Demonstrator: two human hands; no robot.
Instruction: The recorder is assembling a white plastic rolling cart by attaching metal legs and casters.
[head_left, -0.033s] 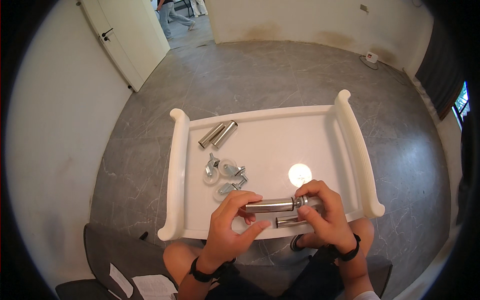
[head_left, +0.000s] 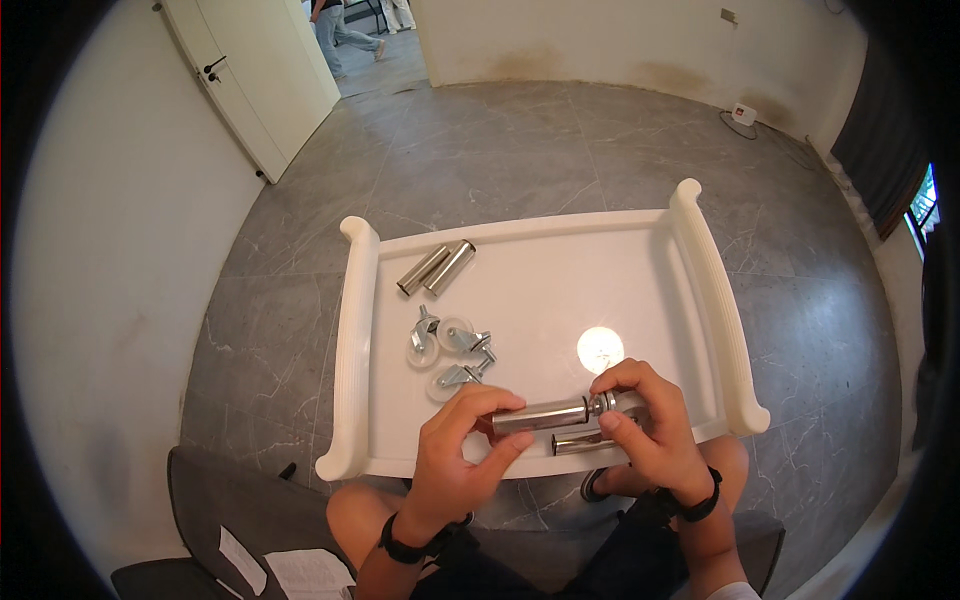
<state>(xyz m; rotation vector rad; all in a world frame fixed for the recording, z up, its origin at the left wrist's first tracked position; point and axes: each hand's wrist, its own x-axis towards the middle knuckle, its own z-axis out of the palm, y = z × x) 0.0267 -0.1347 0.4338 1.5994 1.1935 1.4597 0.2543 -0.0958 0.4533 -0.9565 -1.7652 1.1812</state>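
Note:
A shiny metal tube lies nearly level above the near side of the white tray-like tabletop. The fingers and thumb of my left hand close round its left end. My right hand is closed on a caster whose metal fitting meets the tube's right end; its wheel is mostly hidden by my fingers. Below them, another metal tube lies by the near rim, partly covered by my right hand. Three casters with clear wheels and threaded stems lie at the left.
Two more metal tubes lie at the far left of the tabletop. Raised scrolled ends border its sides. Papers rest on a dark seat at the lower left. A door stands open at the back, with people beyond it.
My left thumb has come in against the tube, from apart to touching. The tube has tilted slightly, its left end lower. My right hand stays nearly still on the caster.

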